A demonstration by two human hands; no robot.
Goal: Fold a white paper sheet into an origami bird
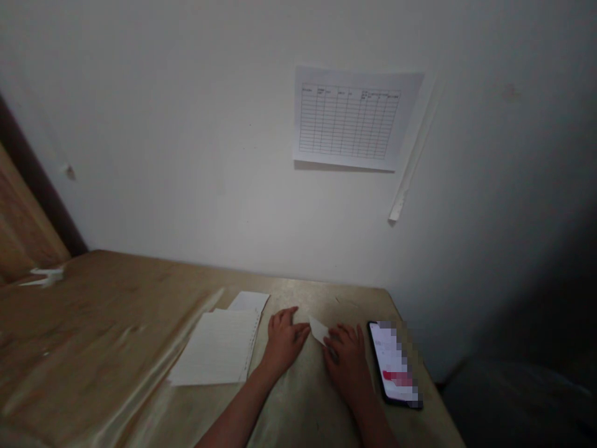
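A small white folded-looking piece of paper (318, 329) is between my two hands, just above or on the table. My right hand (346, 359) has its fingers closed on the right side of the paper. At its left corner, the thumb and a finger of my left hand (285, 337) pinch together, while another finger points forward. Left of my left hand lies a stack of lined paper sheets (219, 348) with holes along one edge. A further white sheet (249, 301) sticks out behind the stack.
A phone (394, 364) with its screen lit lies right of my right hand, near the table's right edge. The brown covered table (116, 311) meets a white wall bearing a printed table sheet (347, 121). White scraps (46, 275) lie at the far left.
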